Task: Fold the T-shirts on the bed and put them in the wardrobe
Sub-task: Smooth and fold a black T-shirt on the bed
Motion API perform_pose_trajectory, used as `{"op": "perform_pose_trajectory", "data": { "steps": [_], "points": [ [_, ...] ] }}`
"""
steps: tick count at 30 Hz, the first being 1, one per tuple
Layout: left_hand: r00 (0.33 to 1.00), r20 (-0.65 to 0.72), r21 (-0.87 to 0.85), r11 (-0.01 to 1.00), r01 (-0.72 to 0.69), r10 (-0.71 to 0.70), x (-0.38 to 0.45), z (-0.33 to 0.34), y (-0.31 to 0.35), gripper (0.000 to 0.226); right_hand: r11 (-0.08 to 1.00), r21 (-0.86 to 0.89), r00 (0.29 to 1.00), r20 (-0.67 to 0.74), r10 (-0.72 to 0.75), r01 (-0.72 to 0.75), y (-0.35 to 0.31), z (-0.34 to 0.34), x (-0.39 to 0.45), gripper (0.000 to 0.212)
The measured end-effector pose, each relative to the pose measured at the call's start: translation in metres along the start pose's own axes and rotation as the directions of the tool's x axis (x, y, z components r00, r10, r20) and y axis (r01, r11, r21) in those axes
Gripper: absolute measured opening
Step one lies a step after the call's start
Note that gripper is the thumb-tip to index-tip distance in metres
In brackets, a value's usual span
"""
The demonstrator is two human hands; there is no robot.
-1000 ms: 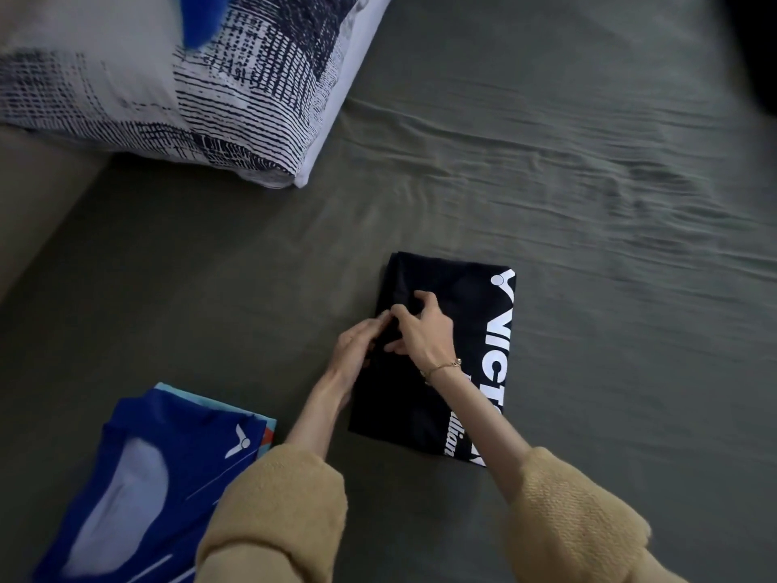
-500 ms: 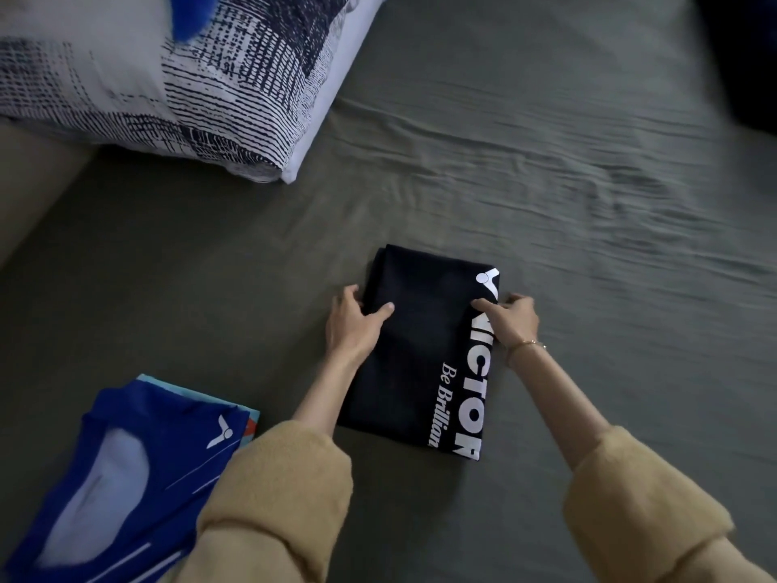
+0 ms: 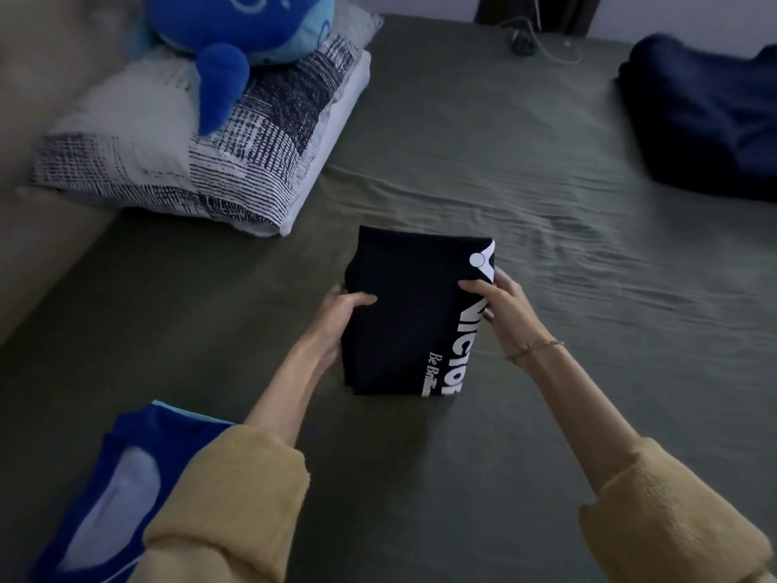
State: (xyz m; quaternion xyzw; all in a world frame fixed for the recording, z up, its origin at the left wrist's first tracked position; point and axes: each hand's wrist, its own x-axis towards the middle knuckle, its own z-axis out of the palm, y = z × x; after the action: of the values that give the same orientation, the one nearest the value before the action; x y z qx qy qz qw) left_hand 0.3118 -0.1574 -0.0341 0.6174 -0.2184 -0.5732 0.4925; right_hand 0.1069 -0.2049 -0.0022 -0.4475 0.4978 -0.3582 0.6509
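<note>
The left hand [image 3: 336, 317] grips the left edge of the folded black T-shirt [image 3: 410, 313]: its thumb lies on top of the cloth and its fingers [image 3: 334, 293] curl under the edge. The right hand [image 3: 502, 309] grips the right edge the same way, thumb across the white lettering on top, the other fingers wrapped beneath. Between the two hands the shirt is a compact rectangle, its white print running down the right side. Its near end looks raised off the bed [image 3: 546, 170]; whether the far end touches the sheet cannot be told.

A thin bracelet [image 3: 534, 348] circles the right wrist, and both forearms come out of tan fuzzy sleeves [image 3: 235, 498] at the bottom of the view.

On the olive sheet, near the left sleeve, a folded blue T-shirt [image 3: 126, 477] lies flat, well apart from the black one. Further up on the left sits a black-and-white patterned pillow [image 3: 202, 162] with a blue plush toy [image 3: 244, 40] on top of it. At the far right edge lies a heap of dark navy cloth [image 3: 706, 115]. A white cable [image 3: 555, 48] trails at the head of the bed.
</note>
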Motion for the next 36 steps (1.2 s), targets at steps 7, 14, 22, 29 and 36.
{"op": "perform_pose_trajectory", "data": {
  "steps": [7, 14, 22, 29, 36],
  "points": [
    [0.98, 0.024, 0.343, 0.919, -0.196, 0.2, -0.074, 0.001, 0.002, 0.029, 0.78, -0.499, 0.917, 0.321, -0.239, 0.378, 0.006, -0.024, -0.05, 0.02],
    [0.992, -0.008, 0.655, 0.75, -0.09, 0.126, -0.099, -0.042, -0.132, 0.04, 0.51, -0.801, 0.902, 0.419, 0.105, 0.313, 0.104, -0.045, -0.113, 0.027],
    [0.91, -0.327, 0.285, 0.892, 0.351, -0.254, -0.12, -0.034, -0.17, 0.032, 0.654, -0.755, 0.977, 0.17, 0.132, 0.043, 0.152, -0.055, -0.134, 0.037],
    [0.954, -0.238, 0.474, 0.836, 0.278, -0.182, -0.122, -0.021, -0.186, 0.062, 0.854, -0.242, 0.887, -0.175, 0.427, -0.46, 0.173, -0.044, -0.095, 0.048],
    [0.968, -0.16, 0.3, 0.925, 0.234, -0.193, -0.137, -0.021, -0.177, 0.038, 0.868, -0.172, 0.884, -0.075, 0.461, -0.467, 0.151, -0.029, -0.072, 0.018]
  ]
}}
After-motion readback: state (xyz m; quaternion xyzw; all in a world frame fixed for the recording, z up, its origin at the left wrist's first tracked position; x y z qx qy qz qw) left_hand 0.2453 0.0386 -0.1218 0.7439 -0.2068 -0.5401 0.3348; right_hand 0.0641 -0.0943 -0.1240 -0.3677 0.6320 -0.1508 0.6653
